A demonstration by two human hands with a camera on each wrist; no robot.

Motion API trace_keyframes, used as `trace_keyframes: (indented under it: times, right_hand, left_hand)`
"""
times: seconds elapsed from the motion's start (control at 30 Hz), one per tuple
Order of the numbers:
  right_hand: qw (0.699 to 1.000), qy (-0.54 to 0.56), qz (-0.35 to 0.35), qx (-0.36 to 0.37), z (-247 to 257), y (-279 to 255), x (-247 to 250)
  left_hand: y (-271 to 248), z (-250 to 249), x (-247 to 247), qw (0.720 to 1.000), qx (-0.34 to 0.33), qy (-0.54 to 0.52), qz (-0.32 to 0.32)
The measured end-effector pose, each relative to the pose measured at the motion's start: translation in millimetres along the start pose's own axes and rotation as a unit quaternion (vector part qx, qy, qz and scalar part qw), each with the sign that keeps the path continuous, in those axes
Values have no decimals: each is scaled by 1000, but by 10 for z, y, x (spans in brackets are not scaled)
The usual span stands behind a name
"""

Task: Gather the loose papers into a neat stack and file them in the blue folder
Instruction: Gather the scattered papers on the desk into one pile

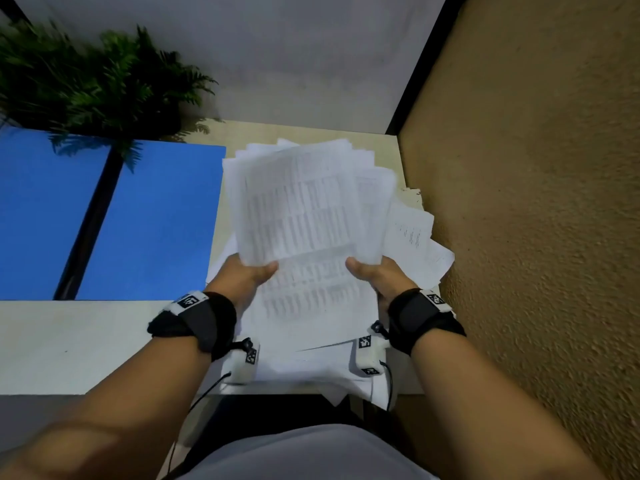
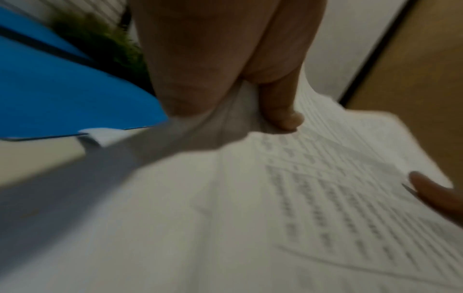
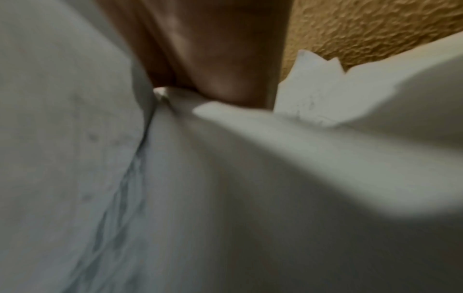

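A thick, uneven bundle of white printed papers point(image 1: 301, 209) is held up over the desk between both hands. My left hand point(image 1: 249, 275) grips its left side with the thumb on top; in the left wrist view the thumb point(image 2: 283, 117) presses into the papers point(image 2: 250, 198). My right hand point(image 1: 370, 271) grips the right side, thumb on top. The right wrist view shows only blurred sheets point(image 3: 225, 198) under the palm. More loose papers point(image 1: 412, 237) lie beneath and to the right on the desk. The blue folder point(image 1: 104, 220) lies open and flat to the left.
A green fern-like plant point(image 1: 93, 77) stands behind the folder. A textured tan wall point(image 1: 536, 202) closes the right side right next to the papers. The pale desk point(image 1: 69, 341) has its front edge near my body. A grey panel point(image 1: 277, 64) rises at the back.
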State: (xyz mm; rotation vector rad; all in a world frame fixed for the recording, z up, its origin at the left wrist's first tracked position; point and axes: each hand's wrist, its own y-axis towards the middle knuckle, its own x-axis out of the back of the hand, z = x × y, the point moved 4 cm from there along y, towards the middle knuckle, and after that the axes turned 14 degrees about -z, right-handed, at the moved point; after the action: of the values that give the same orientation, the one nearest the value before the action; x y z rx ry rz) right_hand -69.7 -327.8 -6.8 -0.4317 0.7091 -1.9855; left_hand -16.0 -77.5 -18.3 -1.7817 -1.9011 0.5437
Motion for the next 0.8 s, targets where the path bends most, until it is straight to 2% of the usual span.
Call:
trace_keyframes:
  times: [0.07, 0.13, 0.17, 0.27, 0.3, 0.33, 0.4, 0.5, 0.57, 0.6, 0.63, 0.7, 0.8]
  right_hand:
    - [996, 43, -74, 18, 46, -2, 22]
    - [967, -107, -208, 100, 55, 86, 219]
    - [936, -231, -232, 133, 46, 128, 291]
    - [822, -526, -169, 135, -92, 129, 298]
    - [787, -586, -142, 134, -143, 113, 268]
    - [773, -607, -126, 131, -183, 96, 231]
    - [800, -578, -103, 127, -245, 81, 197]
    - [853, -499, -92, 125, -270, 115, 231]
    - [831, -510, -131, 177, -154, 129, 294]
    - [793, -551, -155, 210, -53, 146, 317]
    - [738, -604, -167, 250, 61, 155, 318]
    - [644, -688, -141, 304, 251, 222, 261]
    - [565, -749, -86, 335, 505, 328, 56]
  left_hand:
    - [55, -34, 165, 996, -3, 16, -92]
    - [114, -135, 384, 980, -15, 95, -176]
    - [156, -187, 480, 971, -21, 129, -198]
    - [336, -219, 621, 961, -34, 201, -188]
    - [353, -224, 622, 960, -35, 207, -183]
    - [368, -222, 611, 963, -31, 194, -186]
    - [369, -237, 542, 962, -39, 195, -187]
    - [352, -319, 415, 947, -66, 270, -163]
    - [366, -344, 374, 941, -66, 296, -152]
    - [358, -377, 361, 936, -69, 309, -152]
    - [346, -406, 353, 936, -65, 311, -153]
    - [356, -428, 372, 947, -43, 280, -153]
    - [339, -435, 448, 952, -22, 261, -161]
